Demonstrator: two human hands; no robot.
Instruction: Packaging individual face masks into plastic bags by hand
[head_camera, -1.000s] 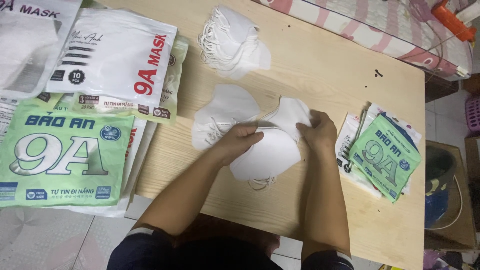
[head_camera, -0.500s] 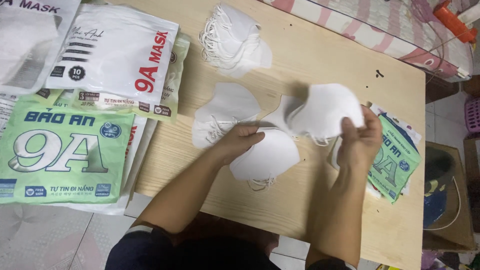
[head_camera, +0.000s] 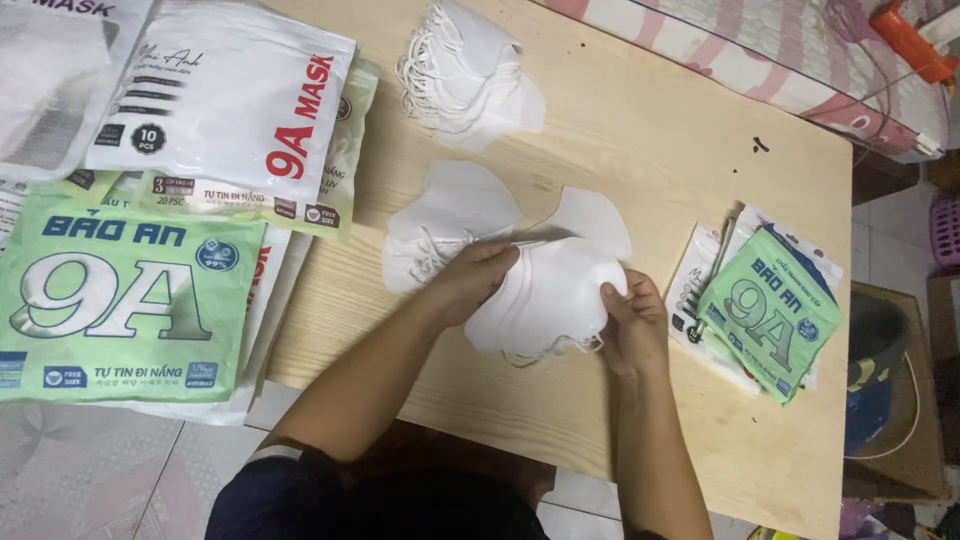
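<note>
Back down from where it was lifted half a second ago, the right hand (head_camera: 632, 325) now grips the right edge of the stack of white masks (head_camera: 545, 295), fingers curled over the rim, while the left hand (head_camera: 478, 280) presses on the stack's left side, its fingers closed around the ear loops there. That stack lies on the wooden table (head_camera: 660, 130) near the middle, a little toward the person's side. Judging by how things lie, the gathering looks partly done: one bundle of masks (head_camera: 470, 75) sits finished beyond the stack toward the far edge, a loose mask (head_camera: 445, 215) lies touching the stack's left side, and another white piece (head_camera: 595, 215) pokes out just behind it (whether it belongs to the stack I cannot tell). Right of the stack, near but apart, lie small green packets (head_camera: 770, 310), which appear unfilled. Large printed bags (head_camera: 130, 290) overhang the table's left edge, well apart from the stack. Open room is mostly far and right of the stack; the near edge runs close under the right wrist, so little slack there.
</note>
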